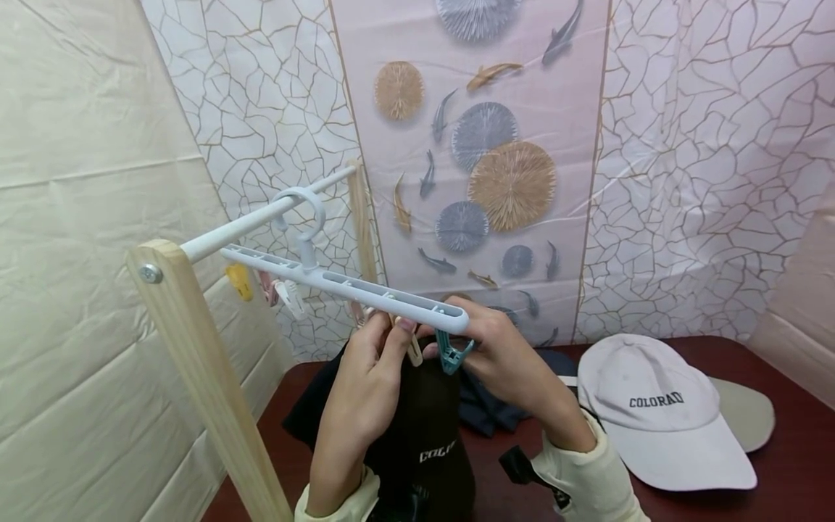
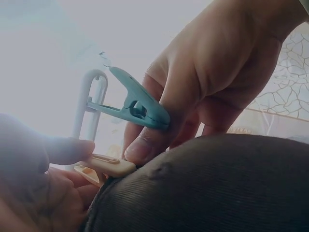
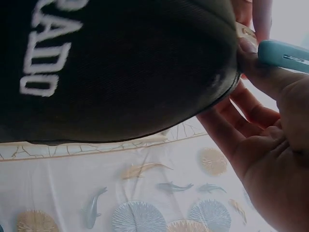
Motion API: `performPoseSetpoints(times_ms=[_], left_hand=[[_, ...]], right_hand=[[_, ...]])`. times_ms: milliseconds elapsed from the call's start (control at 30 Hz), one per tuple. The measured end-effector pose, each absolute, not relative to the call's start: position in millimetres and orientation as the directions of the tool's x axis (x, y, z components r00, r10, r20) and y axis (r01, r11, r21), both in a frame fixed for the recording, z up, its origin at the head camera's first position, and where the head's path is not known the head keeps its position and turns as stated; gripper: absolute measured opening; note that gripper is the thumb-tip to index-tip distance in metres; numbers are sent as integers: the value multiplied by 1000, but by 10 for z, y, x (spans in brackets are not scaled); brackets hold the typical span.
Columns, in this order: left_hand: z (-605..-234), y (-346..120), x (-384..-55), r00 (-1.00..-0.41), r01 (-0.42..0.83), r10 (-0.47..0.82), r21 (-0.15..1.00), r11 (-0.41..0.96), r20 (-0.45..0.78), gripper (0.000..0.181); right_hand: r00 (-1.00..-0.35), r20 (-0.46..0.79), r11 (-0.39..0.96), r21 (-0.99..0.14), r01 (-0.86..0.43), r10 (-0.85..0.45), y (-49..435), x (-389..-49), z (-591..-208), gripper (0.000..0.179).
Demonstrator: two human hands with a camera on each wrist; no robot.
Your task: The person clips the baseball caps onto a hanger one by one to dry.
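Observation:
A white hanger (image 1: 391,301) with clips along its bar hooks over the rod. Below its near end is a dark cap (image 1: 433,413) with white lettering. My left hand (image 1: 362,380) pinches the tail of a beige clip (image 2: 113,166), whose nose sits at the cap's edge in the left wrist view. My right hand (image 1: 512,355) holds that same edge, its thumb beside the clip's nose and its fingers beneath in the right wrist view. A teal clip (image 2: 137,104) hangs against the back of the right thumb, holding nothing.
The wooden rack's post (image 1: 202,377) and white rod (image 1: 241,226) stand on the left. Yellow (image 1: 239,281) and white clips (image 1: 290,299) hang farther along the hanger. At right, a white cap (image 1: 652,413) overlaps a beige brim (image 1: 744,413) on the dark red table (image 1: 796,435). Dark blue fabric (image 1: 489,406) lies behind.

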State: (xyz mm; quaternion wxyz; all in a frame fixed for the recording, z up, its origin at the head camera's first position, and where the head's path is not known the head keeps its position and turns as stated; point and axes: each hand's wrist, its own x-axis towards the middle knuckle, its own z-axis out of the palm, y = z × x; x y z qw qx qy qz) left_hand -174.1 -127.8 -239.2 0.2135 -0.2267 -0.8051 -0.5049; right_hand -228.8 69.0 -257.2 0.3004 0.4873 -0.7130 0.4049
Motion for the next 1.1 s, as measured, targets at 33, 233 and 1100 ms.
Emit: performPoseSetpoints(times_ms=[33, 233, 1100], left_hand=[[-2419, -1292, -1777, -805, 582, 150, 715, 388, 574, 35], [-2597, -1381, -1970, -821, 563, 156, 733, 381, 549, 44], [-2417, -1089, -1724, -812, 447, -52, 675, 587, 582, 31]], right_hand=[[-342, 826, 190, -286, -939, -449, 686, -2290, -2574, 27], [-359, 819, 175, -313, -933, -448, 657, -2283, -2582, 25], [-439, 767, 274, -346, -897, -468, 588, -2313, -2662, 55]])
